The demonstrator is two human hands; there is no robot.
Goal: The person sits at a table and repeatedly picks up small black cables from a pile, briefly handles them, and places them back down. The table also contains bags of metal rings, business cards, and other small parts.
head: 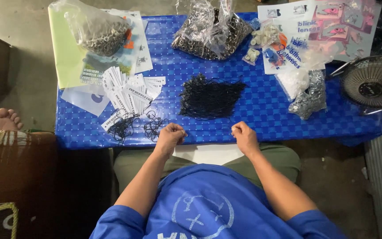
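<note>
both fists curled lower centre, left hand (pixel 169 136) and right hand (pixel 243 135) pinching a thin black string (pixel 208 131), pile of black cords (pixel 209 96) just above on blue table (pixel 261 119)

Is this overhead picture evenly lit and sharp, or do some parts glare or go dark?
In the head view, light is soft and even on the blue table; the clear plastic bags throw small white glints. The floor corner at lower left is dark. Both hands and the pile of black strings look sharp, though the thread between the fists is too fine to make out.

Cord pile (pixel 209 96) lies mid-table (pixel 261 119), tags (pixel 129 93) to its left, fan (pixel 372 84) far right.
</note>
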